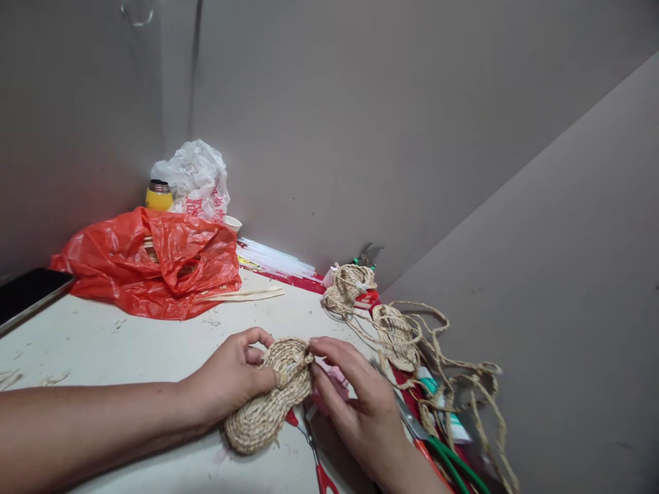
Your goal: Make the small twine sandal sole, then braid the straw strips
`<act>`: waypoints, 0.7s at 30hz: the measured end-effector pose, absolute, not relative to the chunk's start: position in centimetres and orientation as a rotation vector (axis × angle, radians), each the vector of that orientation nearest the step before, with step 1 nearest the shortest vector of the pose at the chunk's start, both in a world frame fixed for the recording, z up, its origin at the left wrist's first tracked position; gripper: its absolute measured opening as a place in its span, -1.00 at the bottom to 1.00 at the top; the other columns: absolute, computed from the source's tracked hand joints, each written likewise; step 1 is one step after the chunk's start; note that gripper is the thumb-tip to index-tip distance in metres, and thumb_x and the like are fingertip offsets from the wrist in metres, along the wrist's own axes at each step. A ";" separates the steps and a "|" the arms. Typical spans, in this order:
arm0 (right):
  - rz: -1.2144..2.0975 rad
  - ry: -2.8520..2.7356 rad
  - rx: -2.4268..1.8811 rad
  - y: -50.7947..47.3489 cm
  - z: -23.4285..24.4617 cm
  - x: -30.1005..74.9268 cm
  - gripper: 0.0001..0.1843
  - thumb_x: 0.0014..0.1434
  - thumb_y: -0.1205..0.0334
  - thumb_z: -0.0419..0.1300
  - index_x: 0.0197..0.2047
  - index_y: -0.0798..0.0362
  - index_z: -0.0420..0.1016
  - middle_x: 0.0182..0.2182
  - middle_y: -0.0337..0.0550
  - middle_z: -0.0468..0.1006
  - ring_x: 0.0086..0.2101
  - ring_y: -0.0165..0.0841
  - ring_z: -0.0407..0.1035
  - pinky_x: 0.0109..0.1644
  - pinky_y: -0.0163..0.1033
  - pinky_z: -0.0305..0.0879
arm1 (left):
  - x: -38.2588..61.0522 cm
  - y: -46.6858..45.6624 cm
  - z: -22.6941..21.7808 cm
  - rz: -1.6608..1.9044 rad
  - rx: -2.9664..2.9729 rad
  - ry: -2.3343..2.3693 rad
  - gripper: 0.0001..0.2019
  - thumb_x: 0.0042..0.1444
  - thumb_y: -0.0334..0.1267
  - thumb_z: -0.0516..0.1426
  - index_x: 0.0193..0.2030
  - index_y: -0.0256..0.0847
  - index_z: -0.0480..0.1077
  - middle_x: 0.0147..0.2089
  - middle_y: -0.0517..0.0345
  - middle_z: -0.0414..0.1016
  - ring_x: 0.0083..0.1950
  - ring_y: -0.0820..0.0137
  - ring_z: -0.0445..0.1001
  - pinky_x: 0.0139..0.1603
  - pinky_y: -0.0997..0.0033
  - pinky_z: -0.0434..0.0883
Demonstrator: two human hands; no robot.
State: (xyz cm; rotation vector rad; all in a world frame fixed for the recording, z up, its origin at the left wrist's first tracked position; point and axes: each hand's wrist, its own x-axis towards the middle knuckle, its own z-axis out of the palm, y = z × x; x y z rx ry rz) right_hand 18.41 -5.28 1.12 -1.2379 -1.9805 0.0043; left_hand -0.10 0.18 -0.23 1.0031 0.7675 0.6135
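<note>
A braided straw sole (262, 413), shaped like a small shoe sole with coiled rows of plaited cord, is held above the white table. My left hand (234, 374) grips its left side, thumb on top and fingers curled round the far edge. At the upper right edge of the sole, my right hand (355, 401) pinches the rim or a bit of cord between thumb and fingers; exactly what lies in the pinch is hard to see. Under the sole and right hand, red-handled scissors (325, 479) and something pink (334, 384) show in part.
Coiled straw cord (396, 336) trails along the right side, beside green-handled shears (447, 453). A red plastic bag (154, 264) with straw strips lies at the left, near a phone (31, 295). Behind are a yellow jar (159, 197), a white bag (198, 175) and glue sticks (278, 257).
</note>
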 end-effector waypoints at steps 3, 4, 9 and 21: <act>-0.032 -2.016 -1.223 -5.2 1.0 18.3 -0.59 0.16 0.46 0.08 0.07 -0.02 0.37 -0.15 -0.03 0.51 -0.13 -0.27 0.42 -0.10 -0.14 0.43 | -0.1 0.2 -0.5 0.638 1.059 0.781 -0.69 -0.18 -0.39 0.19 -0.26 -0.16 0.20 -0.45 0.26 0.45 -0.51 0.45 0.43 -0.50 0.52 0.30; -0.047 -2.023 -1.219 -5.2 0.9 18.3 -0.59 0.16 0.46 0.08 0.06 -0.03 0.38 -0.16 -0.02 0.51 -0.15 -0.27 0.43 -0.13 -0.15 0.44 | 0.0 0.2 -0.6 0.637 1.066 0.777 -0.69 -0.18 -0.39 0.18 -0.26 -0.16 0.21 -0.46 0.27 0.44 -0.52 0.46 0.42 -0.51 0.53 0.29; -0.053 -2.014 -1.212 -5.1 0.8 18.6 -0.67 0.16 0.48 0.08 -0.06 0.00 0.46 -0.25 -0.05 0.52 -0.25 -0.32 0.44 -0.24 -0.22 0.44 | 0.0 0.0 -0.4 0.631 1.046 0.760 -0.65 -0.19 -0.41 0.18 -0.23 -0.15 0.19 -0.43 0.27 0.45 -0.52 0.46 0.43 -0.50 0.51 0.30; -0.094 -1.963 -1.405 -6.2 2.7 18.9 -0.77 0.19 0.32 0.09 -0.08 0.04 0.43 -0.25 -0.04 0.56 -0.27 -0.28 0.47 -0.23 -0.20 0.41 | -0.3 1.2 0.2 0.670 0.879 0.822 -0.62 -0.20 -0.33 0.27 -0.24 -0.19 0.23 -0.47 0.17 0.51 -0.51 0.38 0.48 -0.48 0.46 0.35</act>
